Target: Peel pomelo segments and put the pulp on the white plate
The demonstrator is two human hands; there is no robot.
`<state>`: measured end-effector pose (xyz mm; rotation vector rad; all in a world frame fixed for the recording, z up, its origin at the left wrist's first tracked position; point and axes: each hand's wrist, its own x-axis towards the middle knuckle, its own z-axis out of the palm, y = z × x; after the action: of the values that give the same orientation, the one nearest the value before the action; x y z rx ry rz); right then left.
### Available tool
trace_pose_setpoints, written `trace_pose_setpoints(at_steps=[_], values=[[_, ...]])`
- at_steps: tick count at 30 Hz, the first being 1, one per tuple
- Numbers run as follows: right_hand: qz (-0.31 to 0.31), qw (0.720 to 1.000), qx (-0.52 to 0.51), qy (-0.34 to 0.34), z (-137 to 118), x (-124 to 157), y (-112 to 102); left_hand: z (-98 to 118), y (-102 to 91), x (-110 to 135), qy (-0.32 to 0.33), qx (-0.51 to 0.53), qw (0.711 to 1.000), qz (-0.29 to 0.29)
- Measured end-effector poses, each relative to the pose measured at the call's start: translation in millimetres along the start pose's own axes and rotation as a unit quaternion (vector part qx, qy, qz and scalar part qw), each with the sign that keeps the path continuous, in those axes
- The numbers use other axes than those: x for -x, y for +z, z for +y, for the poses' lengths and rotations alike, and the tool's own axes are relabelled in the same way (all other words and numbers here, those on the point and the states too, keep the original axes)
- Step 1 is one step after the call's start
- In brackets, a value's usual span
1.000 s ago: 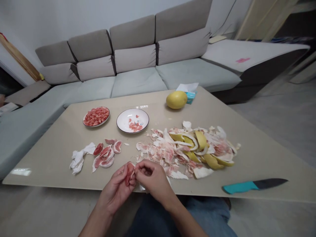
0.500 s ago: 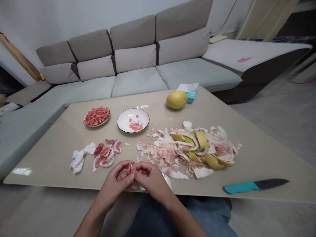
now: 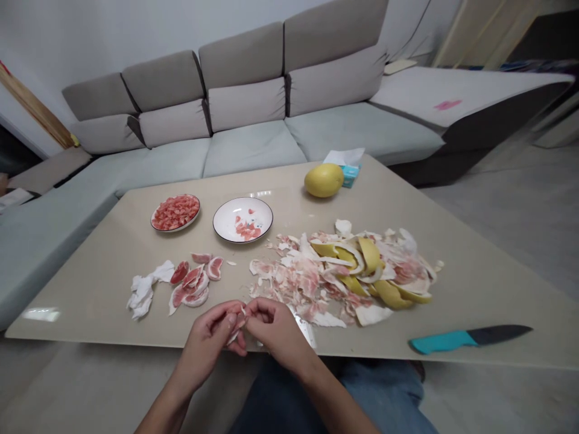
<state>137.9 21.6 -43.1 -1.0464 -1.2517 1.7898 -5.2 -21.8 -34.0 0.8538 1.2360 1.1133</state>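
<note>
Close to the table's front edge, my left hand (image 3: 212,337) is closed around a pomelo segment (image 3: 238,322), pink with white membrane, mostly hidden by the fingers. My right hand (image 3: 274,325) meets it from the other side, its thumb and forefinger pinching the segment's upper edge. Several unpeeled pomelo segments (image 3: 196,286) lie just beyond my left hand. Past both hands, a white plate (image 3: 226,224) with a dark rim bears a few pieces of pink flesh (image 3: 248,230). Right of my hands spreads a heap of membrane scraps (image 3: 298,277) and yellow peel (image 3: 371,256).
A full plate of pink pomelo flesh (image 3: 176,212) stands at the back left. At the far edge, a whole pomelo (image 3: 324,180) sits by a tissue box (image 3: 351,175). Crumpled tissue (image 3: 142,294) lies left. A teal-handled knife (image 3: 446,342) lies near the front right edge.
My left hand has turned slightly, its lower fingers dropping and spreading a little. More white membrane shows between my hands. The things on the table have stayed put.
</note>
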Motion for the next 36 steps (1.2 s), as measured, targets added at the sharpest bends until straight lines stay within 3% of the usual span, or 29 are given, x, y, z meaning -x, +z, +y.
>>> trace_pose_setpoints(at_steps=[6,12,20,23,29,36], values=[[-0.004,0.998,0.051,-0.036,-4.5,2.7,-0.7,0.3,-5.2,-0.7,0.024,-0.051,0.998,0.015],[0.062,0.982,0.155,-0.093,-3.4,3.4,-1.2,2.0,-5.3,0.5,0.062,-0.134,0.988,0.052],[0.086,0.959,0.216,-0.161,3.2,1.8,-1.0,5.3,0.9,-0.6,0.108,-0.168,0.978,0.055],[0.089,0.966,0.192,-0.148,1.3,3.1,-0.4,0.2,-0.9,-2.0,0.1,-0.157,0.982,0.027],[0.05,0.995,0.058,-0.057,-6.1,5.7,3.6,-7.6,-6.5,-0.9,0.048,-0.041,0.998,-0.006],[0.044,0.998,0.028,-0.03,-3.0,7.8,9.7,-10.1,-5.3,1.6,0.035,0.074,0.994,0.074]])
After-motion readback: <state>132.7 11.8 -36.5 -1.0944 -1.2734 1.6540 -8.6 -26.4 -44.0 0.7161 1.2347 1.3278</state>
